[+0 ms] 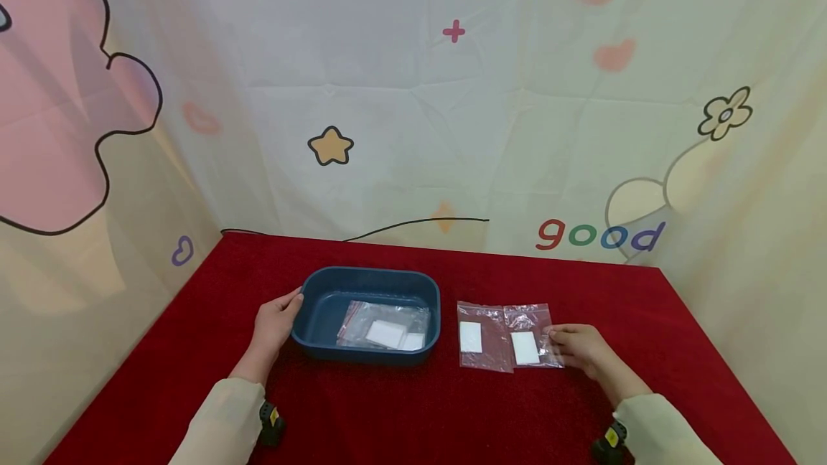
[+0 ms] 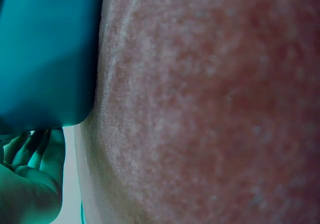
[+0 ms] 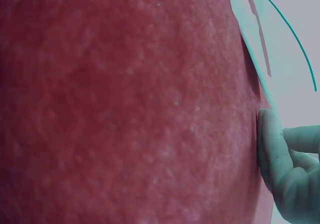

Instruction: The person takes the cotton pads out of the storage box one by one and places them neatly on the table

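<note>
A blue plastic basin (image 1: pixel 362 354) stands on the red tabletop, left of centre. At its left end, my left hand (image 1: pixel 274 321) grips the rim; the left wrist view has the fingers (image 2: pixel 52 151) up against the basin's side. Clear zip bags (image 1: pixel 352 325) with white blocks (image 1: pixel 386 334) lie inside the basin. To the right of it, two more clear zip bags lie side by side, each holding a white block. My right hand (image 1: pixel 581 346) pinches the right edge of the nearer-to-hand zip bag (image 1: pixel 545 350). The other zip bag (image 1: pixel 494 350) lies flat between that bag and the basin.
A red cloth (image 1: pixel 413 415) covers the table. Behind it hangs a pale printed curtain (image 1: pixel 400 128), which also comes down along both sides. The table's back edge runs a short way beyond the basin.
</note>
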{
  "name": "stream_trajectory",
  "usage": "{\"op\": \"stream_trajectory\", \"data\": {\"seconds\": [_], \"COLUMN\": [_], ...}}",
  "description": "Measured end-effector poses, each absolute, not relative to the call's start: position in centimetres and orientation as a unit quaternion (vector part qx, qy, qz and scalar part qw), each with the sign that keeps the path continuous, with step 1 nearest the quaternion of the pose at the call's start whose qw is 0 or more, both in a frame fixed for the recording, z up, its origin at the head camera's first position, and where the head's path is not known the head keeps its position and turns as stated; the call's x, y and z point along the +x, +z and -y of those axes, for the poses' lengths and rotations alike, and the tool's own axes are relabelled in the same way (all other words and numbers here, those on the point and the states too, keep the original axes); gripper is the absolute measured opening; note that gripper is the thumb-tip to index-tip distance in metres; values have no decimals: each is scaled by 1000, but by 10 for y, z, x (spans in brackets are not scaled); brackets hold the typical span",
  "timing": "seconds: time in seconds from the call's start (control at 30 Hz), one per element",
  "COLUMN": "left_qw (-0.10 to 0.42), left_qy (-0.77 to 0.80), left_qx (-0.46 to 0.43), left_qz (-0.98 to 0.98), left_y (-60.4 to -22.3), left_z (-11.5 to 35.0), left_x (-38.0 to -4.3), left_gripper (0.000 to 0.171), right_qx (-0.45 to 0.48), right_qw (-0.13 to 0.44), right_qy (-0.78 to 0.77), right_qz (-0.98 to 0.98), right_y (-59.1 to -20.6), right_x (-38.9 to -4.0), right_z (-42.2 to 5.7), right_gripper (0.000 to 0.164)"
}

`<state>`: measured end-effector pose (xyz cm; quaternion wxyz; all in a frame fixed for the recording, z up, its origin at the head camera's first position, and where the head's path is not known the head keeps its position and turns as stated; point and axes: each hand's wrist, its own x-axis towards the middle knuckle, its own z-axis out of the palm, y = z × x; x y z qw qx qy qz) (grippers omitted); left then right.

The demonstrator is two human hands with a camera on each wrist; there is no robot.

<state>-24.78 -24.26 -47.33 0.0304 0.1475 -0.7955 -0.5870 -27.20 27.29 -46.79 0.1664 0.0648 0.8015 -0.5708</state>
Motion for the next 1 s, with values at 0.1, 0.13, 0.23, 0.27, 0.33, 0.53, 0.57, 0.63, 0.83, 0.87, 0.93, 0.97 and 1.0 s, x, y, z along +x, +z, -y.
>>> {"op": "stream_trajectory", "data": {"seconds": [0.1,0.13,0.23,0.27,0.33,0.53,0.57,0.63,0.83,0.87,0.93,0.97,1.0], "left_qw": [31,30,29,28,26,23,24,26,27,28,30,30,31], "left_qy": [-587,-587,-586,-586,-588,-586,-584,-583,-582,-582,-581,-581,-581], "left_qx": [143,143,144,144,145,148,147,147,148,148,148,148,148], "left_qz": [796,796,797,797,795,797,798,799,799,799,800,800,800], "left_y": [-474,-474,-475,-474,-474,-473,-473,-474,-473,-473,-473,-472,-472], "left_z": [243,243,244,244,244,243,243,243,242,242,242,242,242], "left_x": [-248,-247,-247,-247,-247,-247,-247,-247,-247,-247,-246,-246,-246], "left_gripper": [45,45,45,46,46,46,46,46,46,46,45,45,45], "right_qx": [71,70,69,67,64,51,49,47,53,55,56,56,56], "right_qw": [162,161,150,146,138,114,112,110,106,105,103,102,101], "right_qy": [-534,-523,-490,-480,-466,-445,-441,-432,-406,-404,-401,-399,-398], "right_qz": [-827,-834,-856,-862,-872,-887,-889,-894,-906,-907,-908,-909,-910], "right_y": [-465,-464,-464,-464,-465,-469,-470,-471,-470,-469,-468,-467,-466], "right_x": [-272,-272,-272,-273,-273,-275,-275,-277,-278,-278,-278,-278,-278], "right_z": [-270,-270,-268,-267,-267,-267,-267,-268,-266,-266,-265,-264,-264], "right_gripper": [38,38,36,34,31,29,29,30,32,32,32,31,31]}}
